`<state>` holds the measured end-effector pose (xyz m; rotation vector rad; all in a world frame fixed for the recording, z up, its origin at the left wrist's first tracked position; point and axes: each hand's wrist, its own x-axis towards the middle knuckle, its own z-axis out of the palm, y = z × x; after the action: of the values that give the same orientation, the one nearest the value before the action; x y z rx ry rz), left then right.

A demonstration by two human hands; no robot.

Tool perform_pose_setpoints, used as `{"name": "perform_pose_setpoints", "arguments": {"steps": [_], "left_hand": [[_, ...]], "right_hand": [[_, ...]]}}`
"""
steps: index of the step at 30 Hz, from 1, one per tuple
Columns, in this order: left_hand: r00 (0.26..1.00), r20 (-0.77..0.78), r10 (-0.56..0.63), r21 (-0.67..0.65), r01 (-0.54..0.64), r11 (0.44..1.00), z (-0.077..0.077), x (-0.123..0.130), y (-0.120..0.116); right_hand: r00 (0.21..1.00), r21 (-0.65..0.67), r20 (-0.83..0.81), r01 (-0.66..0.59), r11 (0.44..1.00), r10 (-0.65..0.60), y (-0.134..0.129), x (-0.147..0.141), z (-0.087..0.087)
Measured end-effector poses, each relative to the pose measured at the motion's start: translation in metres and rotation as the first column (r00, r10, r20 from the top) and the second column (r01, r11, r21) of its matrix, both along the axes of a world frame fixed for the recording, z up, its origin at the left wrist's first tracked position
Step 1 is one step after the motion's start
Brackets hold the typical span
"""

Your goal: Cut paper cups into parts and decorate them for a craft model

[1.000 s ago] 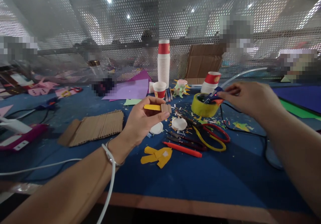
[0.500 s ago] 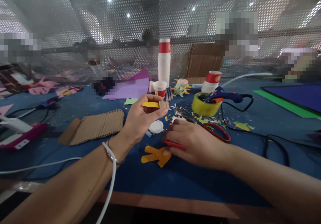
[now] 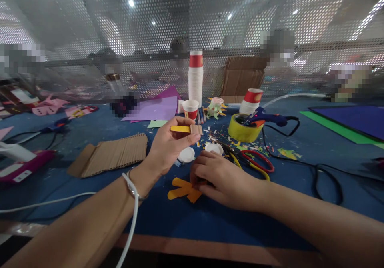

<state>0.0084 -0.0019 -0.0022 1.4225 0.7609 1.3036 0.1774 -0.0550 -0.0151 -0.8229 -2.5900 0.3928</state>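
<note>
My left hand (image 3: 166, 142) is raised over the table. Between thumb and fingers it pinches a small brown cardboard piece (image 3: 195, 129), with a yellow paper strip (image 3: 180, 129) running along it toward the palm. Low on the table is my right hand (image 3: 220, 176), its fingers curled down onto the right end of several orange paper strips (image 3: 181, 191). Its fingertips are partly hidden. Two white paper discs, a left one (image 3: 186, 155) and a right one (image 3: 214, 149), lie just beyond the hands. Scissors with red and yellow handles (image 3: 258, 159) rest by my right wrist.
A paper cup (image 3: 191, 109) stands before a tall cup stack (image 3: 195, 80). On the right, a blue glue gun (image 3: 270, 118) rests on a yellow tape roll (image 3: 246, 129), its black cable trailing. Corrugated cardboard (image 3: 115, 155) lies left. Paper scraps litter the centre.
My right hand has shifted slightly left and down onto the orange strips. The red stick-like thing beneath its fingers no longer shows. My left hand keeps its hold.
</note>
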Motion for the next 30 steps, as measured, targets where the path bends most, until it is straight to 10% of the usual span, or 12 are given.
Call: {"name": "perform_pose_setpoints", "arguments": {"steps": [13, 30], "left_hand": [[0.993, -0.059, -0.100, -0.046, 0.098, 0.994, 0.000, -0.003, -0.002], [0.967, -0.084, -0.242, -0.045, 0.239, 0.970, 0.000, -0.001, -0.009]], "right_hand": [[0.773, -0.343, -0.514, 0.212, 0.915, -0.372, 0.014, 0.032, 0.013], [0.682, -0.522, -0.577, 0.115, 0.845, -0.449, 0.022, 0.033, 0.009]]}}
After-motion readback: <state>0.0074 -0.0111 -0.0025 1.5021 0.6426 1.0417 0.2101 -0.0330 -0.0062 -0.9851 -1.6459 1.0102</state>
